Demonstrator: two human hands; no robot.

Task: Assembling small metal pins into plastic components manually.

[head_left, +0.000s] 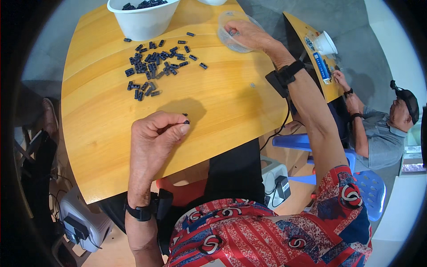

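My left hand (156,137) is over the near part of the wooden table (231,107), pinching a small black plastic block (186,122) between thumb and fingertips. Most of that block is covered by the fingers. At the far right of the table, my right hand (250,35) reaches into a clear plastic bowl (231,44). Its fingers are curled together over small greyish bits in the bowl, and whatever they grip is too small to make out. Beyond my left hand lies a loose pile of black blocks (153,60), with several strays around it.
A white tub (144,22) of more black blocks stands at the far left. One tiny grey piece (252,85) lies on the table's right side. To the right, another person (378,129) works at a second table (331,91) bearing a white cup (325,43). Blue stools (371,191) stand nearby.
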